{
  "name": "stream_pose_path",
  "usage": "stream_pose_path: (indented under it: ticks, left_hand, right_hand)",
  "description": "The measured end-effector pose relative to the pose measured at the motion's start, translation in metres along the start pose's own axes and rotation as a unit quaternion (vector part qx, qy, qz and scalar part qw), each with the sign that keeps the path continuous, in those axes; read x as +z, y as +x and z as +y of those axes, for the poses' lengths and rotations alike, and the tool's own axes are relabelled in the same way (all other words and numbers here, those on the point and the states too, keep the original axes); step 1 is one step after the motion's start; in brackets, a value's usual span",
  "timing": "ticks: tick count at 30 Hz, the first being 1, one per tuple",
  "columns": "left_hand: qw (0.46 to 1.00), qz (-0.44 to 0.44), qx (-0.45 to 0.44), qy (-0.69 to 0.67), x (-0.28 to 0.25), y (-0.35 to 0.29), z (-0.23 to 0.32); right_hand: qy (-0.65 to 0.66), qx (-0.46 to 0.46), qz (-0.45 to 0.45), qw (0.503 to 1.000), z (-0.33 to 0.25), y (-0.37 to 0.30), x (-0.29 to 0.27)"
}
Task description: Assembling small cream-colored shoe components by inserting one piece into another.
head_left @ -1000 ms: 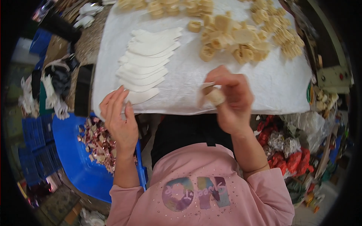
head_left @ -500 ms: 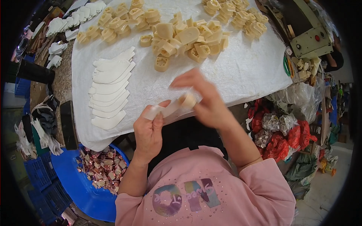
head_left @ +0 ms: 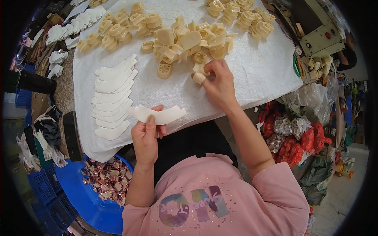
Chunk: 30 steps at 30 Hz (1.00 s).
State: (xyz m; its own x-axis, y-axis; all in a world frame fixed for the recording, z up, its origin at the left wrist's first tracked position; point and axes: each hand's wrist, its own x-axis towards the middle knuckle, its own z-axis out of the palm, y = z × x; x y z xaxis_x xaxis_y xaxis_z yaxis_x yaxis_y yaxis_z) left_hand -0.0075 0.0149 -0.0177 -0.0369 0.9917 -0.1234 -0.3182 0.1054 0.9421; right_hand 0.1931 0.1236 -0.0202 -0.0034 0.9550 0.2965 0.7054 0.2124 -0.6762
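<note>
My left hand point(head_left: 147, 128) pinches a curved white strip point(head_left: 171, 115) between thumb and fingers, close to the table's front edge. Its ragged ends stick out on both sides of the hand. My right hand point(head_left: 220, 84) reaches to the near side of a pile of beige moulded shoe heels point(head_left: 191, 40). Thumb and fingers close on a beige heel point(head_left: 200, 67) there, partly hidden by the fingers. A cream cap-like cover point(head_left: 198, 78) appears to sit on the right thumb tip. More white strips point(head_left: 113, 98) lie overlapped in a column left of my hands.
White sheeting point(head_left: 252, 74) covers the table. More heels point(head_left: 136, 21) stand at the far left and far right. A blue basin point(head_left: 90, 208) of small shiny pieces is at lower left. Red and clear bags point(head_left: 291, 151) lie at right, below a beige machine point(head_left: 323, 41).
My right hand has moved away from the strip, forward to the heel pile, and taken hold of a heel. The left hand keeps the strip, now turned flatter and more fully visible.
</note>
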Motion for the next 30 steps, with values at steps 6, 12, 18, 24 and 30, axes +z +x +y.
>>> stream_pose_path:
  ticks: [6, 12, 18, 24, 30]
  left_hand:
    - [0.99, 0.023, -0.02, -0.136, 0.003, -0.001, 0.003]
    - [0.986, 0.019, -0.014, -0.164, 0.004, -0.004, 0.006]
    - [0.991, 0.033, 0.002, -0.131, 0.001, -0.015, 0.005]
    - [0.988, 0.061, 0.039, -0.133, 0.026, -0.019, 0.015]
    - [0.987, -0.003, 0.029, -0.16, 0.025, -0.026, 0.021]
  right_hand:
    - [-0.05, -0.149, 0.026, 0.987, 0.005, -0.031, -0.002]
    - [-0.084, -0.121, 0.022, 0.989, 0.008, -0.031, -0.009]
    - [0.233, -0.063, -0.028, 0.97, -0.037, -0.052, -0.027]
    - [0.321, -0.221, -0.042, 0.92, -0.061, -0.067, -0.005]
    - [0.306, -0.316, 0.011, 0.898, -0.058, -0.067, 0.005]
